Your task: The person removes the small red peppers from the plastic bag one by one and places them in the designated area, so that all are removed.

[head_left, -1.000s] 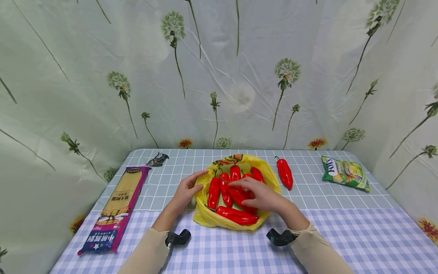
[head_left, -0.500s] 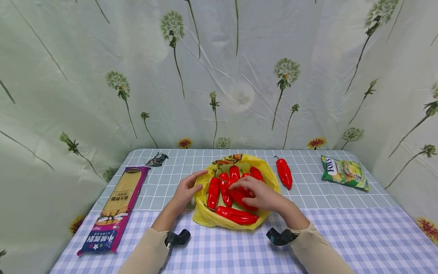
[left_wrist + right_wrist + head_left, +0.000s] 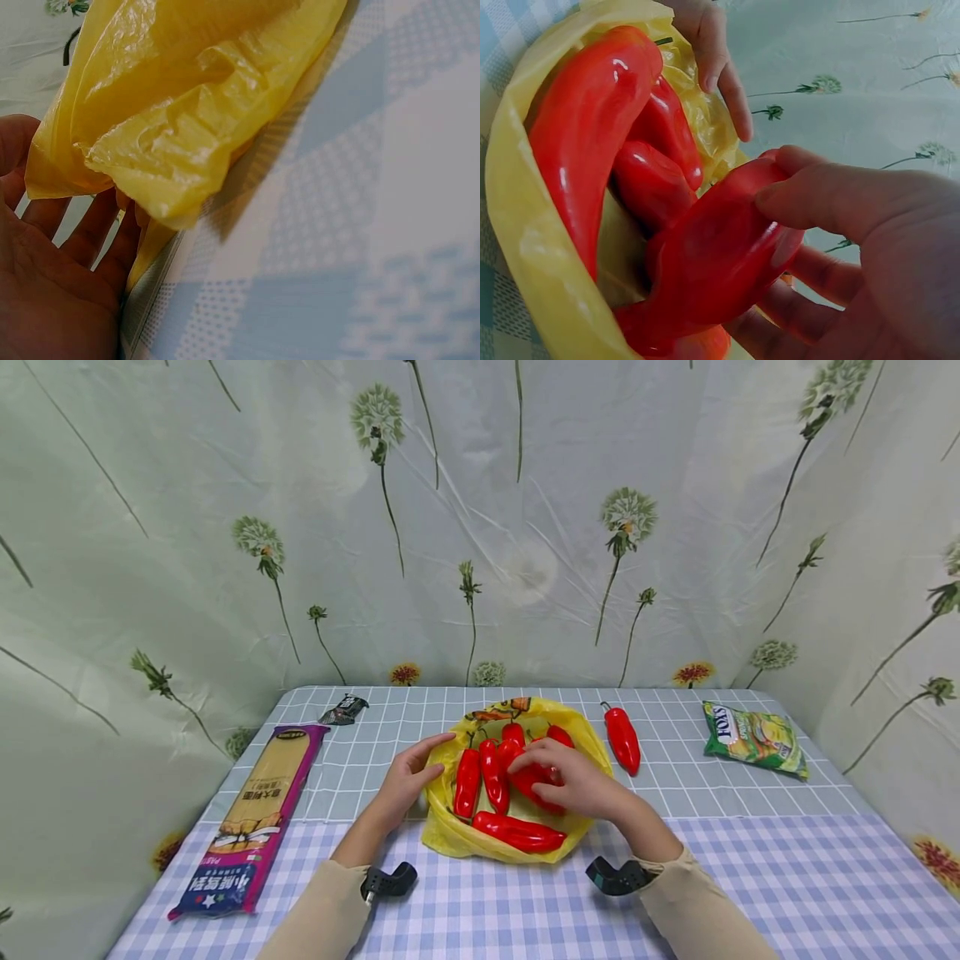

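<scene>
A yellow plastic bag [image 3: 597, 745] lies wide-mouthed at the table's middle, several red chili peppers [image 3: 467, 783] inside it. My right hand [image 3: 576, 781] reaches in from the right and grips one plump red pepper [image 3: 712, 247] between thumb and fingers. In the right wrist view that pepper is above and against others in the bag. My left hand [image 3: 408, 777] is at the bag's left side, fingers spread and relaxed. In the left wrist view its fingers [image 3: 90, 232] reach behind the yellow plastic [image 3: 202, 75], touching its side.
One loose red pepper [image 3: 622, 741] lies right of the bag. A FOX'S candy bag [image 3: 756, 741] is farther right. On the left lie a long spaghetti pack [image 3: 251, 818] and a small black wrapper [image 3: 345, 710]. A floral curtain [image 3: 525, 527] stands behind the table.
My right hand has shifted slightly up and to the right, the pepper in its fingers moving with it and exposing more of the bag's inside. The left hand has stayed still.
</scene>
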A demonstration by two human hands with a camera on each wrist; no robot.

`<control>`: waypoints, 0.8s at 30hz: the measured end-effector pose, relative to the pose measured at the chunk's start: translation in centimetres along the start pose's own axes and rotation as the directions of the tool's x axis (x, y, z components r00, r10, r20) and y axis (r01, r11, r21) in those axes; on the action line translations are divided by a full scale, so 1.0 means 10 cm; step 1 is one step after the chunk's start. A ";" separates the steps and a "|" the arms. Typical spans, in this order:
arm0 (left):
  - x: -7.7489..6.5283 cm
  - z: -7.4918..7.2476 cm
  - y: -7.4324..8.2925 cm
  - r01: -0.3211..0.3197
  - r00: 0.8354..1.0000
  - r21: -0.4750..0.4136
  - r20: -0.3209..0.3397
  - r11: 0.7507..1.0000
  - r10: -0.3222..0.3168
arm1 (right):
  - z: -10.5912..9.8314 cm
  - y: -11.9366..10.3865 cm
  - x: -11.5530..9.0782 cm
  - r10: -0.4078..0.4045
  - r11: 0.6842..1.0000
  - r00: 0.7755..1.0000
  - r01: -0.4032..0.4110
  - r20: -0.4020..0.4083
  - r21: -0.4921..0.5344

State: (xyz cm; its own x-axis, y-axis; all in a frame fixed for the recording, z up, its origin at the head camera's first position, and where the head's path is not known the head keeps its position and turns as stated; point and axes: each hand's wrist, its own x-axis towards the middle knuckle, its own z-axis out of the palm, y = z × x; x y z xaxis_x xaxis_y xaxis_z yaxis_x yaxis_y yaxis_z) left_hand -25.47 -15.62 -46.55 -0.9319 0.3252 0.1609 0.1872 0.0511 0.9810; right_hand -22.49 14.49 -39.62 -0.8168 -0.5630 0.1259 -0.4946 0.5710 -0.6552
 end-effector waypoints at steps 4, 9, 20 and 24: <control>0.00 0.00 0.00 0.001 1.000 -0.002 0.003 1.000 -0.001 | -0.03 0.01 0.00 -0.020 1.000 1.000 0.020 -0.022 0.022; 0.00 0.00 0.00 0.004 1.000 -0.006 0.003 1.000 -0.004 | -0.07 0.00 -0.01 -0.027 0.999 0.998 0.029 -0.052 0.039; 0.00 0.00 0.00 0.004 1.000 -0.009 0.004 1.000 -0.004 | -0.12 -0.02 -0.01 -0.023 0.997 0.993 0.031 -0.118 0.066; 0.00 0.00 0.00 0.006 1.000 -0.008 0.004 1.000 -0.006 | -0.17 -0.02 -0.03 -0.036 0.998 0.986 0.043 -0.165 0.042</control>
State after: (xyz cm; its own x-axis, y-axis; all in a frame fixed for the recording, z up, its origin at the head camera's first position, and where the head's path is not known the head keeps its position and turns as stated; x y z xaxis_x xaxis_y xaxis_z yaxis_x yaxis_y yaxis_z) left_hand -25.48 -15.62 -46.53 -0.9315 0.3290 0.1550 0.1795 0.0453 0.9827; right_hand -22.67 15.51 -38.24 -0.8365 -0.4767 0.2704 -0.5166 0.5209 -0.6796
